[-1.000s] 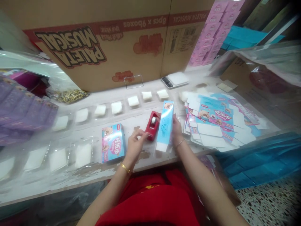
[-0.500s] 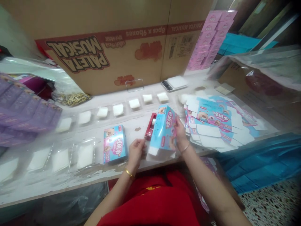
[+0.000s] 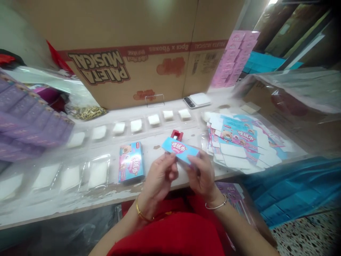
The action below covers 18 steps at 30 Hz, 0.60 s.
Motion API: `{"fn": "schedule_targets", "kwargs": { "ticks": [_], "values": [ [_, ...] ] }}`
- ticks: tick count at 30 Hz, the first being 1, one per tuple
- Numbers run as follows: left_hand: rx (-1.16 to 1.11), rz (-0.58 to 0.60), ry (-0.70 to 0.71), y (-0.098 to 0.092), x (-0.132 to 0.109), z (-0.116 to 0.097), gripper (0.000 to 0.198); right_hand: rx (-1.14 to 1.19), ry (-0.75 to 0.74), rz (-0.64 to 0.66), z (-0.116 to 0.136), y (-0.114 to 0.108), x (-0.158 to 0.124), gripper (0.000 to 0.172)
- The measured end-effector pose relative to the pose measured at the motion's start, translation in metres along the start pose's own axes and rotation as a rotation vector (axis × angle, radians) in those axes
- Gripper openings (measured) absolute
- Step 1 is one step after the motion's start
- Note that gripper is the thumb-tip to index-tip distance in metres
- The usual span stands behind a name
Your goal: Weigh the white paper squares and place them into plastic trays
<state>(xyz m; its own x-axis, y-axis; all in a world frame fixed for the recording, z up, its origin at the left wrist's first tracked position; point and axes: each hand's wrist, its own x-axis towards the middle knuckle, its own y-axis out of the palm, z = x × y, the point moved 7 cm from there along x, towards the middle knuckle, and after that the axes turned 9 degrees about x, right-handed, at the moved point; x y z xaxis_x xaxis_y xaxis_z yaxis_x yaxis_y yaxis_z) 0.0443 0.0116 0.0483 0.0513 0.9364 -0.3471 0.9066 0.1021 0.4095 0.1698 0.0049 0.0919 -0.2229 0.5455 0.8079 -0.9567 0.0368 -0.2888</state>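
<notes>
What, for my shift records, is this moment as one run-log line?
right hand: holding blue box | left hand: at its left end | red tape dispenser: partly hidden | second box: lying on table

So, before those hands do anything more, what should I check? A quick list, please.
1. Right hand grips the held box: ok.
2. Left hand grips it too: cannot tell; its fingertips are at the near edge.
3. Red tape dispenser unobstructed: not ok; the held box partly covers it.
4. Second box clear of both hands: ok; it lies to their left.
5. Held box's ends fully closed: cannot tell; partly covered and blurred.
</notes>
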Motion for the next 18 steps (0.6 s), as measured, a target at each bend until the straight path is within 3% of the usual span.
{"fn": "schedule_targets", "kwargs": {
  "ticks": [2, 3, 5, 7, 8, 10, 12, 14, 17, 18],
  "values": [
    [0.24, -0.081, 0.112, -0.012, 0.002, 0.002, 0.046, 0.017, 0.084, -0.018, 0.001, 0.001, 0.0, 0.042],
    [0.393, -0.155, 0.241, -0.018, 0.0, -0.004, 0.044, 0.046, 0.157, -0.031, -0.001, 0.001, -0.001, 0.038],
    [0.725, -0.316, 0.632, -0.023, -0.014, -0.028, 0.029, 0.156, 0.353, -0.036, -0.01, 0.002, -0.002, 0.029],
    [1.043, -0.394, 1.023, -0.015, -0.034, -0.048, 0.007, 0.303, 0.545, -0.001, -0.019, 0.004, -0.006, 0.023],
    [1.187, -0.38, 1.147, -0.009, -0.041, -0.054, 0.015, 0.372, 0.611, 0.028, -0.022, 0.005, -0.007, 0.022],
    [1.384, -0.228, 1.222, -0.002, -0.044, -0.059, 0.029, 0.469, 0.67, 0.098, -0.021, 0.004, -0.009, 0.021],
    [1.415, -0.032, 1.195, 0.0, -0.048, -0.065, 0.035, 0.512, 0.655, 0.158, -0.014, 0.001, -0.01, 0.023],
    [1.386, 0.056, 1.235, 0.0, -0.062, -0.074, 0.041, 0.524, 0.646, 0.156, -0.008, -0.001, -0.011, 0.033],
    [1.388, -0.103, 1.476, 0.004, -0.1, -0.087, 0.032, 0.564, 0.775, 0.037, -0.012, 0.001, -0.016, 0.077],
    [1.405, -0.143, 1.547, 0.007, -0.111, -0.086, 0.029, 0.588, 0.848, 0.033, -0.015, 0.006, -0.02, 0.084]
  ]
}}
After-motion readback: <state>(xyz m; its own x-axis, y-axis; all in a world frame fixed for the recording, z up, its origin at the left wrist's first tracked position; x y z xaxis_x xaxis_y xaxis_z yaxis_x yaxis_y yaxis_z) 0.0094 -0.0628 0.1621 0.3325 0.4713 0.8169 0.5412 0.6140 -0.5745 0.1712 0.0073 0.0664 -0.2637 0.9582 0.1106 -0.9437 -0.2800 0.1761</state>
